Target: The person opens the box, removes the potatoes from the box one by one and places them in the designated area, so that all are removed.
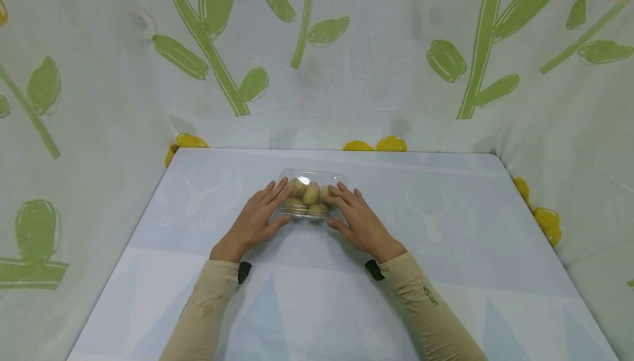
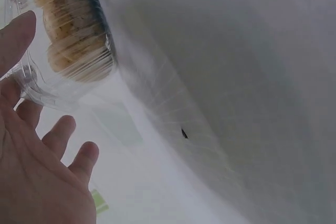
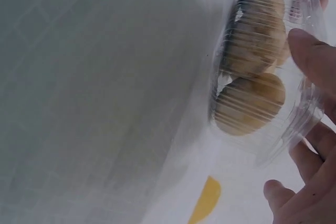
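Observation:
A clear plastic clamshell box (image 1: 319,174) sits on the table with its lid down. Through its ribbed wall, several small yellow-brown potatoes (image 1: 311,193) show. At the box's left end is my left hand (image 1: 253,222), its fingers spread and fairly straight, the foremost ones touching the lid's edge. My right hand (image 1: 364,224) rests its fingertips on the right end of the lid, with the thumb near the front corner. Both wrist views show the box (image 2: 73,90) beside the thumbs; parts of its ends are hidden behind the fingers.
The box stands near the far side of a pale table (image 1: 317,306) with a faint blue print. Behind and at both sides hangs a white cloth (image 1: 376,75) with green leaves and yellow flowers. Beige sleeves cover both forearms, with a dark band at each wrist.

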`<state>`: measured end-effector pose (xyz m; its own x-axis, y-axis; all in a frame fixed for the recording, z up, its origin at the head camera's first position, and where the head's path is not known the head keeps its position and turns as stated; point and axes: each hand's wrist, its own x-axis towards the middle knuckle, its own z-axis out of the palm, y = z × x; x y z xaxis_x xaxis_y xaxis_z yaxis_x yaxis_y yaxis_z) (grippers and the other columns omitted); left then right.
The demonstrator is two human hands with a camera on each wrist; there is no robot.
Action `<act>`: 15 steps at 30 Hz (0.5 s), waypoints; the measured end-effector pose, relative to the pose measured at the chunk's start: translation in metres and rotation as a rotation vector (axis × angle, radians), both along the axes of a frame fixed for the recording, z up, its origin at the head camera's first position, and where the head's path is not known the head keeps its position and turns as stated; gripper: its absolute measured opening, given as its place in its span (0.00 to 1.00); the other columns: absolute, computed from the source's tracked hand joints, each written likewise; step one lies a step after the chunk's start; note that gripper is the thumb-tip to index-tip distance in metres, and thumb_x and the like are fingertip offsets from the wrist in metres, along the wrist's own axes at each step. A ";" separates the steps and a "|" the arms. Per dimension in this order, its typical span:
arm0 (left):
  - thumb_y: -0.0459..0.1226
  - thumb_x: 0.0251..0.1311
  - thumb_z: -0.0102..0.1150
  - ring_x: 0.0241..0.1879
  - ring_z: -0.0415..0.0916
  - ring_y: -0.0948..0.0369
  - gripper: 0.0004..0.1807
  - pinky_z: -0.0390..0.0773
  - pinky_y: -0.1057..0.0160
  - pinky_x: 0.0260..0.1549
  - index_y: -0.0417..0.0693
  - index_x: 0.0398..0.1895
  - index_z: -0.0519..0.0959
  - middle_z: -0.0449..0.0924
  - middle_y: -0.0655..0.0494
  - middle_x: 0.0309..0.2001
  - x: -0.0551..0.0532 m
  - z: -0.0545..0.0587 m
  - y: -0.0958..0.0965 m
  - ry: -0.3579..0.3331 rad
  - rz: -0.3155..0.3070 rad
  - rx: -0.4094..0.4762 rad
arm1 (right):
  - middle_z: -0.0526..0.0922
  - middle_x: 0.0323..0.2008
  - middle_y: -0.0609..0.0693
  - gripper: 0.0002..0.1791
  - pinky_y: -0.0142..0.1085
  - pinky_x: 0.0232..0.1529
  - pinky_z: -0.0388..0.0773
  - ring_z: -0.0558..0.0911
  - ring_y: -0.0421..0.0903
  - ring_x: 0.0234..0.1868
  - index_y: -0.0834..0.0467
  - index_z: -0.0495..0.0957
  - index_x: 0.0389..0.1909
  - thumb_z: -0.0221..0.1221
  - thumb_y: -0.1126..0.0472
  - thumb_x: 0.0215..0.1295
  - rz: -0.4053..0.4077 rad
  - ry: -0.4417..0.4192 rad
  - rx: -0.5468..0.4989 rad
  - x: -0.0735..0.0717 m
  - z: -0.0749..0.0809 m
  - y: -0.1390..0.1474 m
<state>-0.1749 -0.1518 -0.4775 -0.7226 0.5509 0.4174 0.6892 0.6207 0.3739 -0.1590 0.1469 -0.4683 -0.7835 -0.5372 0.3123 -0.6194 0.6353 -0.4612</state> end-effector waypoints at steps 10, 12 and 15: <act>0.47 0.70 0.60 0.78 0.49 0.44 0.38 0.51 0.35 0.71 0.47 0.79 0.60 0.49 0.53 0.81 0.005 0.004 0.000 -0.154 0.043 -0.047 | 0.64 0.75 0.52 0.30 0.62 0.74 0.50 0.54 0.50 0.79 0.55 0.72 0.69 0.65 0.51 0.69 -0.007 -0.011 0.015 -0.001 -0.002 0.001; 0.48 0.71 0.59 0.78 0.48 0.44 0.38 0.51 0.36 0.72 0.48 0.79 0.60 0.48 0.54 0.81 0.005 0.003 0.000 -0.169 0.045 -0.042 | 0.64 0.76 0.51 0.30 0.63 0.74 0.51 0.54 0.49 0.79 0.55 0.72 0.69 0.64 0.50 0.70 -0.011 -0.023 0.015 0.000 -0.001 0.002; 0.47 0.71 0.59 0.78 0.48 0.45 0.38 0.51 0.36 0.72 0.48 0.80 0.59 0.47 0.54 0.81 0.004 0.002 -0.001 -0.174 0.042 -0.033 | 0.63 0.76 0.51 0.29 0.63 0.74 0.51 0.53 0.48 0.79 0.55 0.72 0.69 0.62 0.49 0.71 -0.012 -0.040 0.011 -0.001 -0.001 0.002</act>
